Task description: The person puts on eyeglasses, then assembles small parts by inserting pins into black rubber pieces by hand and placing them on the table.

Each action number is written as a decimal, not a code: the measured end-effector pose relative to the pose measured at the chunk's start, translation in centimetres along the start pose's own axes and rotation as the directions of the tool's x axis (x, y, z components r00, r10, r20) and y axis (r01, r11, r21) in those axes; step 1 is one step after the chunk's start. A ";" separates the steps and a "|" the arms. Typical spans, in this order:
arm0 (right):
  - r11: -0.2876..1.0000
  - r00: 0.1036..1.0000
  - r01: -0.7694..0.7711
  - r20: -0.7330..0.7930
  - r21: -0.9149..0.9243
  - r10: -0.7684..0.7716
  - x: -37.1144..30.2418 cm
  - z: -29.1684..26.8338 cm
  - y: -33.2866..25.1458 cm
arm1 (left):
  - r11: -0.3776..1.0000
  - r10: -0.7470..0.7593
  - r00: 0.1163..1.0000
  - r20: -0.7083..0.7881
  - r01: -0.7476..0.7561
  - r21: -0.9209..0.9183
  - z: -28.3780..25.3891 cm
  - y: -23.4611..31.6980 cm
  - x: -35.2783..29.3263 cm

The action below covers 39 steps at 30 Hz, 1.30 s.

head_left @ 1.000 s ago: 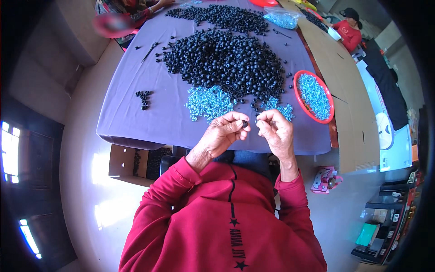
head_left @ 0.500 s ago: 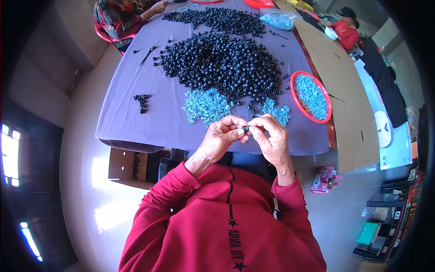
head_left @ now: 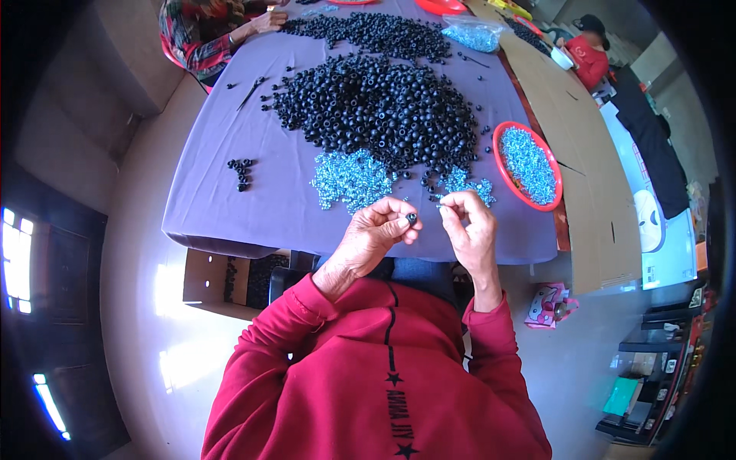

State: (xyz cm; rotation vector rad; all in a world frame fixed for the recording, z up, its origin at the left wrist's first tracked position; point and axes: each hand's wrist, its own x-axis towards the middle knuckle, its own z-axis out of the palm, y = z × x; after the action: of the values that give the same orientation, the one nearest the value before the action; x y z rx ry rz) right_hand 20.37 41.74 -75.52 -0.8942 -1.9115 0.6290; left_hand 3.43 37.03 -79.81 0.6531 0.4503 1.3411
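Between the thumb and forefinger of my left hand (head_left: 377,228) is a black bead (head_left: 412,218), its hole facing upward. My right hand (head_left: 471,222) is just right of it, thumb and forefinger drawn together at the near edge of a small blue pile (head_left: 465,186). Whatever lies at those fingertips is too small to make out. Beyond my left hand is a larger heap of shiny light-blue pieces (head_left: 349,179). A big mound of black beads (head_left: 376,107) rises behind both blue piles.
On the right of the purple tablecloth (head_left: 207,184) stands a red-rimmed dish (head_left: 559,172) of blue pieces, beside cardboard (head_left: 594,184). A small bead cluster (head_left: 241,172) lies left. Farther back are another black pile (head_left: 368,34), a clear bag (head_left: 474,37) and two people.
My right hand has moved away from the black bead, rightward to the small blue pile. My left hand keeps hold of the bead. The far-left person's hand has shifted toward the far black pile.
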 end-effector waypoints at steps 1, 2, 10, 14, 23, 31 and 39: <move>0.995 0.996 -0.090 0.025 0.040 0.089 -0.2 0.3 1.0 | 1.000 -0.005 1.000 0.010 0.006 -0.025 0.0 0.0 0.0; 0.992 0.992 -0.121 0.043 0.025 0.120 -0.4 0.7 1.8 | 1.000 -0.003 1.000 0.011 0.003 -0.025 -0.1 0.0 -0.1; 0.884 0.989 0.122 0.129 -0.451 -0.071 -1.1 3.5 5.3 | 0.991 -0.064 0.991 0.121 0.077 -0.111 -1.3 0.9 -0.4; 0.897 0.995 0.099 0.024 -0.432 -0.099 -0.9 3.0 4.1 | 0.987 -0.083 0.993 0.082 0.094 -0.133 -1.6 0.3 0.1; 0.935 0.950 0.309 0.107 -0.174 -0.294 -3.2 3.1 -1.2 | 0.988 -0.115 0.993 -0.029 0.111 -0.108 -2.3 -1.2 -0.7; 0.986 0.997 0.000 0.070 -0.168 0.012 2.0 3.0 4.2 | 0.987 -0.139 0.984 -0.111 0.129 -0.091 -2.5 -0.5 -1.3; 0.910 0.987 0.108 0.154 -0.401 -0.049 6.1 5.3 7.0 | 0.987 -0.145 0.982 -0.123 0.135 -0.082 -2.6 -0.1 -1.7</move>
State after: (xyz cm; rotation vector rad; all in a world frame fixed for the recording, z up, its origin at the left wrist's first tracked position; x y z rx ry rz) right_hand 15.99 50.51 -79.90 -1.0460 -2.2431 0.2471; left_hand 1.48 35.85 -81.92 0.4671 0.5390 1.2639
